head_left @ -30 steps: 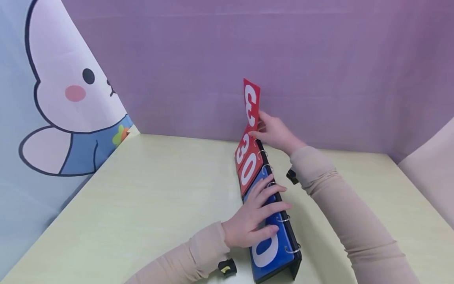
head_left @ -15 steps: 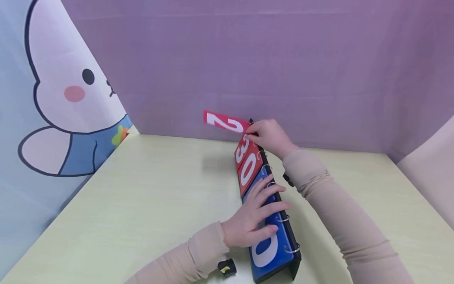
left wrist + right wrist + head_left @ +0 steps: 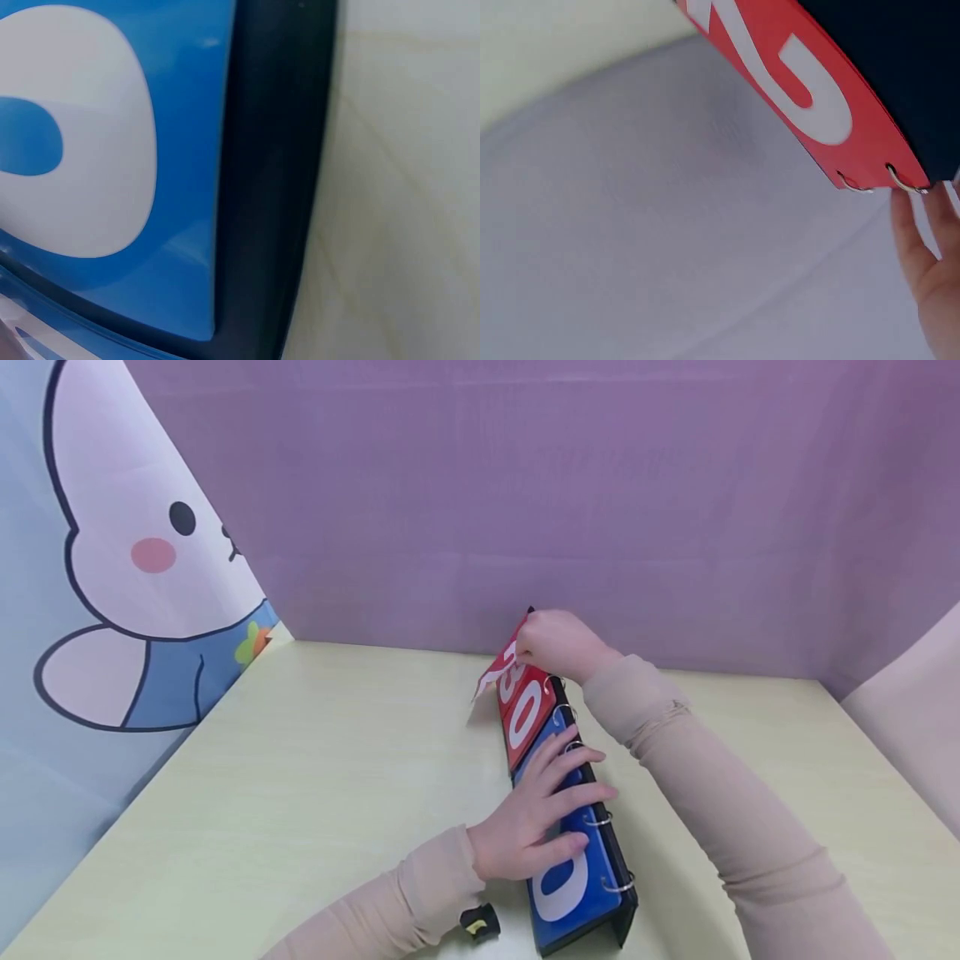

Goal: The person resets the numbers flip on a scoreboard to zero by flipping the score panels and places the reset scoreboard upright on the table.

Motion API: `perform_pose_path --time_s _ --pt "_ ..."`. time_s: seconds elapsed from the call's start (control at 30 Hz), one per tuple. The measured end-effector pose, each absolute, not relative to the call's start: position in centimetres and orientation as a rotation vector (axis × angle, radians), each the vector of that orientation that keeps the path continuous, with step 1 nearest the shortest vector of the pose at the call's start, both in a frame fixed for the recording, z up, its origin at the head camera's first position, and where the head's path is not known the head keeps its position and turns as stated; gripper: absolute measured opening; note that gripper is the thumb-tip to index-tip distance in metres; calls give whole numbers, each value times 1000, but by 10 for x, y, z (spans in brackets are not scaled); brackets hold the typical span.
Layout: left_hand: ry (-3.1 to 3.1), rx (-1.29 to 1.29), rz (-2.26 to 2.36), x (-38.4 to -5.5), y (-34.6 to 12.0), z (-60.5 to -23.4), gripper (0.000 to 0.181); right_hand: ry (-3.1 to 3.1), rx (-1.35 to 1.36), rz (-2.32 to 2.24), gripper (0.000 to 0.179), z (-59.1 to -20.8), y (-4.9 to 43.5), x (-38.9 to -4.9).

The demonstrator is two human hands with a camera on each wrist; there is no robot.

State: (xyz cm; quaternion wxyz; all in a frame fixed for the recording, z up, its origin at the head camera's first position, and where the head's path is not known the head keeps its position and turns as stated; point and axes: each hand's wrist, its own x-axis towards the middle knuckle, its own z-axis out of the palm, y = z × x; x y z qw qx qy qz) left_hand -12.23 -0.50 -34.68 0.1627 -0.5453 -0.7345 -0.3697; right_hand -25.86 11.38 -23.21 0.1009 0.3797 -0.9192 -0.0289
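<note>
A tabletop flip scoreboard [image 3: 621, 853] stands on the table, its number cards hung on metal rings along the top edge. My left hand [image 3: 517, 835] rests with spread fingers on the blue cards, partly covering them; a blue 0 card [image 3: 596, 889] shows below it. At the far end my right hand [image 3: 564, 645] holds the ring end of a red 2 card [image 3: 795, 75], fingers curled and mostly hidden in the head view. That card tilts off the board over a red 3. Beside it lies a red 0 card [image 3: 528, 714].
A pale table [image 3: 337, 777] surrounds the scoreboard. Purple cloth [image 3: 465, 510] hangs behind it, and a cartoon-print cloth [image 3: 112, 577] is on the left. A small black wrist device [image 3: 480, 923] sits by the left cuff.
A red 3 card stood upright a second ago; then a red 2 card stuck out leftward, and it now slopes down toward the board. My right hand moved slightly left; my left hand stayed.
</note>
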Motion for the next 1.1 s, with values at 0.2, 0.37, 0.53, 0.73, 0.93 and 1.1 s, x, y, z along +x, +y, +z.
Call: perform_pose_path --time_s 0.2,0.37,0.53,0.73,0.93,1.1 --pt "-2105 -1559 -1067 -123 -4 -347 55 -2775 1112 -316 11 -228 106 -259" --pt "-2108 -1554 -1063 -123 -5 -347 55 -2792 1101 -245 21 -230 109 -262" --pt "-2086 -1551 -1056 -123 -4 -347 54 -2829 1100 149 25 -237 119 -264" --pt "-2102 -1558 -1069 -124 -3 -348 55 -2641 812 1260 33 -273 149 -261" --pt "-2133 -1548 -1088 -123 -3 -348 57 -2344 579 2084 52 -317 172 -258" --pt "-2160 -1544 -1100 -122 -5 -347 57 -2253 430 2423 57 -344 182 -251"
